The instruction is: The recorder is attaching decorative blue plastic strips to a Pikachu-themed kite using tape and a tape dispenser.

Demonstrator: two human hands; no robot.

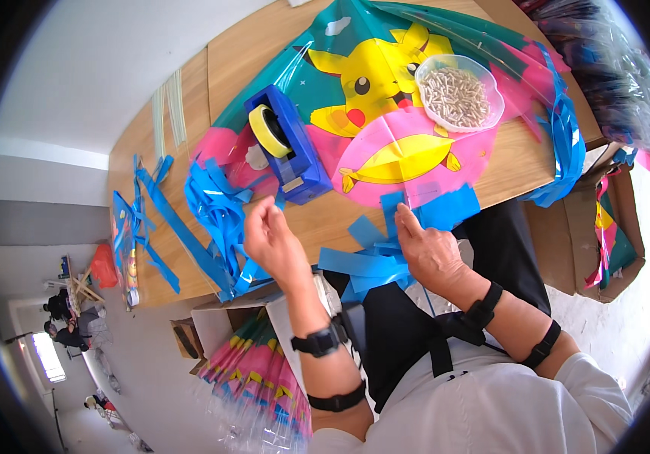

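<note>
A kite [385, 83] printed with a yellow cartoon figure on green and pink is spread on the table. My right hand [432, 257] is at its near edge, index finger stretched along a blue tail strip [391, 216] and the other fingers bent around it. My left hand [270, 240] is raised by the front of a blue tape dispenser [298, 155] holding a yellow-rimmed roll. Its fingertips are pressed together; whatever they hold is too small to make out. More blue strips [363, 265] hang at the table edge between my hands.
A clear bowl [461, 94] of small pale sticks stands on the kite. Blue ribbon bundles [215, 204] lie at left, others [566, 144] at right. Thin white rods [170, 110] lie far left. Boxes [620, 227] flank the table [242, 53]; folded kites [257, 378] are below left.
</note>
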